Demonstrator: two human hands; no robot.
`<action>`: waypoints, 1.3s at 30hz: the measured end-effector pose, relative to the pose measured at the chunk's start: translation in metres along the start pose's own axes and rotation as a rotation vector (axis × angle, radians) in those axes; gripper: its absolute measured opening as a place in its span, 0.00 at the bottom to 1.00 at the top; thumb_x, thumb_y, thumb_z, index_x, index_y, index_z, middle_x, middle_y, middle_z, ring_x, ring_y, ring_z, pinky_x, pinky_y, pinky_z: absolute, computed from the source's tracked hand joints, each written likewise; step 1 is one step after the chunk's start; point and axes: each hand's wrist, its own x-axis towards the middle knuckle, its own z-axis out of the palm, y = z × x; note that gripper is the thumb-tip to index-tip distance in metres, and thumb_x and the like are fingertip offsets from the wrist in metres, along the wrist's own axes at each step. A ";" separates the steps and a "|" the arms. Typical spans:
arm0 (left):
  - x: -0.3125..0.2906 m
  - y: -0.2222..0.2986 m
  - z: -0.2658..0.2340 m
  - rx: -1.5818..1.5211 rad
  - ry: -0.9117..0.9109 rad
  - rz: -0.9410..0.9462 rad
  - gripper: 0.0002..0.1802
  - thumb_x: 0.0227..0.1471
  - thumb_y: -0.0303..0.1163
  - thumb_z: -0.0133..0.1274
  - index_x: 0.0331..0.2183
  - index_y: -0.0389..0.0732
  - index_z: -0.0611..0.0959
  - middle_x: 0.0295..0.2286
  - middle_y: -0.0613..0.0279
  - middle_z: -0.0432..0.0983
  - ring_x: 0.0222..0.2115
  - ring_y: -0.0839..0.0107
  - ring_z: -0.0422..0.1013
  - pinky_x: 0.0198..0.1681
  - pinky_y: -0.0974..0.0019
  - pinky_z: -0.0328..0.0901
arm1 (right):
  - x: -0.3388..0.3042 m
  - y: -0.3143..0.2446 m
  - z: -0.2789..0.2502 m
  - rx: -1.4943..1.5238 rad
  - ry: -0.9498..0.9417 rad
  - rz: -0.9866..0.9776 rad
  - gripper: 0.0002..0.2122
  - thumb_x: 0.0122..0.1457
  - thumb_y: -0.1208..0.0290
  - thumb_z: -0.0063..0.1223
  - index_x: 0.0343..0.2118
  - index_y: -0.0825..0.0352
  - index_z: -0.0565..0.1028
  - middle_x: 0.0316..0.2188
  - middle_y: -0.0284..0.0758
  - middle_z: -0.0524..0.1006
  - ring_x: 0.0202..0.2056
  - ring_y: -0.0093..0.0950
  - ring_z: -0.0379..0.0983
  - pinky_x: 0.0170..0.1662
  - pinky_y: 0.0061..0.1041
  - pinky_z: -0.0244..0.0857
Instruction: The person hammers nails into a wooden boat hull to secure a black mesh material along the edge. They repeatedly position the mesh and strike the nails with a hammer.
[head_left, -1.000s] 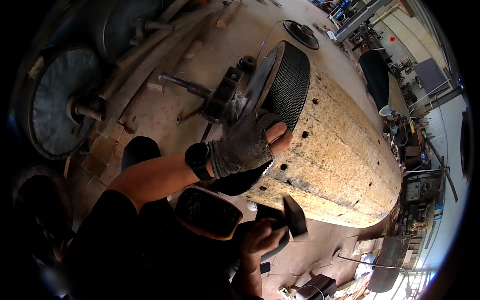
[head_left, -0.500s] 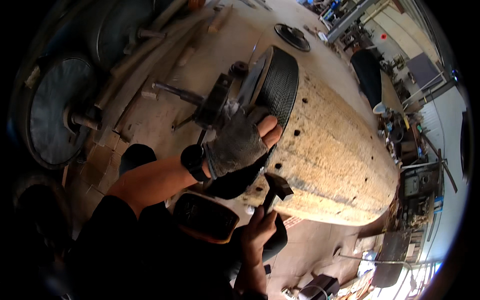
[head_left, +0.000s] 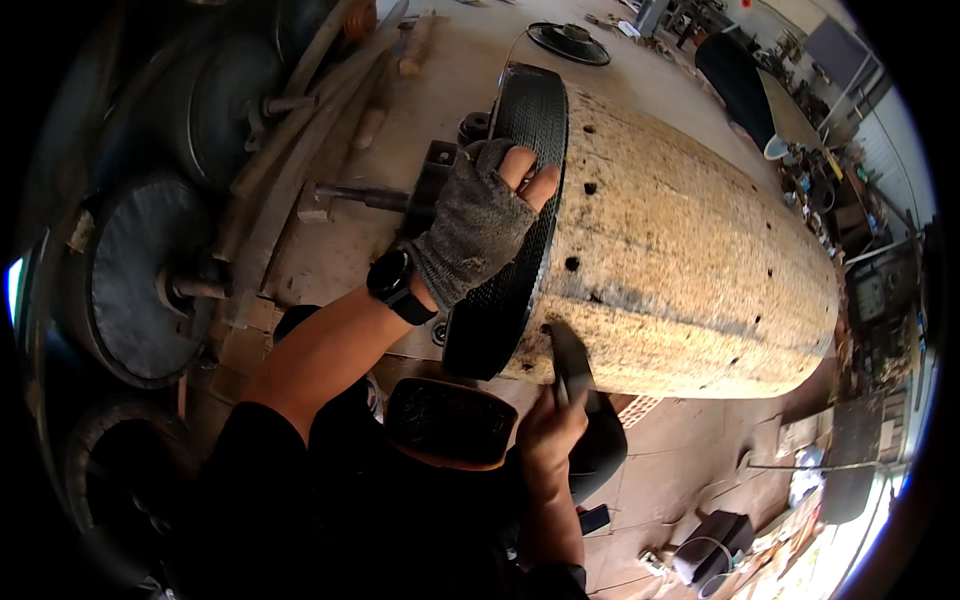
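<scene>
I see the dark hammer (head_left: 571, 360) only as a blur, and the bare right hand (head_left: 553, 432) covers much of its handle. The left hand in a grey knit fingerless glove (head_left: 480, 220) hides part of the black ribbed band (head_left: 530, 110); I cannot tell whether its fingertips pinch anything. The underside of the mottled tan cylinder (head_left: 690, 250) faces away from me. Shadow swallows whatever lies in the dark brown rounded tray (head_left: 450, 420). Small clutter (head_left: 800, 180) along the right side is too tiny for me to sort.
</scene>
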 end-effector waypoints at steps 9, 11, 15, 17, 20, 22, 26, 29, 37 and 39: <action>-0.126 0.081 -0.011 -0.745 -0.060 -0.122 0.30 0.55 0.19 0.52 0.60 0.38 0.69 0.27 0.67 0.71 0.23 0.74 0.67 0.37 0.65 0.67 | -0.052 0.021 -0.007 -0.001 -0.103 0.255 0.08 0.63 0.74 0.54 0.39 0.71 0.69 0.22 0.50 0.75 0.23 0.51 0.74 0.25 0.39 0.64; -0.127 0.087 -0.011 -0.609 -0.053 -0.198 0.32 0.52 0.19 0.55 0.59 0.40 0.71 0.24 0.68 0.72 0.26 0.65 0.71 0.39 0.59 0.68 | -0.051 0.021 -0.009 0.012 -0.119 0.264 0.08 0.63 0.73 0.54 0.39 0.71 0.69 0.22 0.50 0.75 0.23 0.51 0.73 0.25 0.40 0.64; -0.128 0.080 -0.015 -0.727 -0.249 -0.267 0.32 0.50 0.19 0.54 0.58 0.38 0.70 0.24 0.67 0.70 0.25 0.68 0.69 0.37 0.62 0.66 | -0.053 0.024 -0.008 0.049 -0.109 0.231 0.09 0.64 0.73 0.53 0.40 0.72 0.69 0.22 0.50 0.75 0.24 0.53 0.73 0.25 0.41 0.65; -0.120 0.078 -0.021 -0.773 -0.309 -0.270 0.32 0.52 0.19 0.52 0.59 0.36 0.68 0.25 0.66 0.70 0.22 0.74 0.67 0.33 0.67 0.64 | -0.052 0.023 -0.008 0.062 -0.115 0.211 0.09 0.64 0.73 0.53 0.41 0.72 0.69 0.22 0.51 0.75 0.24 0.53 0.74 0.26 0.40 0.65; -0.098 0.083 -0.034 -0.674 -0.317 -0.218 0.34 0.49 0.18 0.53 0.59 0.36 0.68 0.25 0.66 0.70 0.22 0.74 0.67 0.32 0.69 0.64 | -0.052 0.022 -0.008 0.069 -0.127 0.203 0.09 0.64 0.73 0.52 0.42 0.72 0.69 0.23 0.50 0.75 0.24 0.52 0.74 0.26 0.40 0.65; -0.094 0.085 -0.033 -0.624 -0.314 -0.213 0.36 0.45 0.18 0.55 0.58 0.36 0.69 0.25 0.66 0.71 0.23 0.73 0.69 0.31 0.67 0.64 | -0.053 0.023 -0.008 0.068 -0.115 0.179 0.09 0.65 0.71 0.51 0.42 0.72 0.69 0.21 0.48 0.75 0.23 0.49 0.74 0.25 0.38 0.65; -0.091 0.100 -0.020 -0.518 -0.247 -0.313 0.40 0.41 0.20 0.58 0.59 0.35 0.67 0.25 0.61 0.72 0.28 0.62 0.70 0.36 0.54 0.65 | -0.050 0.022 -0.008 0.097 -0.071 0.133 0.09 0.67 0.69 0.46 0.41 0.72 0.69 0.18 0.44 0.72 0.19 0.43 0.72 0.23 0.35 0.63; -0.097 0.103 -0.014 -0.657 -0.248 -0.362 0.41 0.42 0.21 0.59 0.59 0.36 0.66 0.27 0.56 0.72 0.30 0.57 0.69 0.35 0.52 0.64 | -0.050 0.023 -0.014 0.123 -0.082 0.128 0.13 0.65 0.73 0.48 0.47 0.77 0.67 0.19 0.48 0.72 0.18 0.51 0.71 0.21 0.42 0.64; -0.097 0.108 -0.011 -0.301 -0.187 -0.248 0.43 0.45 0.19 0.56 0.63 0.33 0.60 0.31 0.49 0.71 0.30 0.54 0.68 0.35 0.54 0.65 | -0.051 0.026 -0.017 0.082 -0.092 0.157 0.11 0.64 0.72 0.47 0.44 0.74 0.67 0.20 0.50 0.73 0.20 0.54 0.71 0.22 0.45 0.64; -0.099 0.110 -0.015 -0.320 -0.155 -0.226 0.44 0.45 0.18 0.56 0.63 0.33 0.60 0.32 0.49 0.72 0.31 0.54 0.68 0.35 0.54 0.65 | -0.041 0.024 -0.010 -0.033 -0.115 0.111 0.11 0.64 0.71 0.48 0.44 0.74 0.68 0.21 0.51 0.74 0.22 0.56 0.71 0.23 0.45 0.64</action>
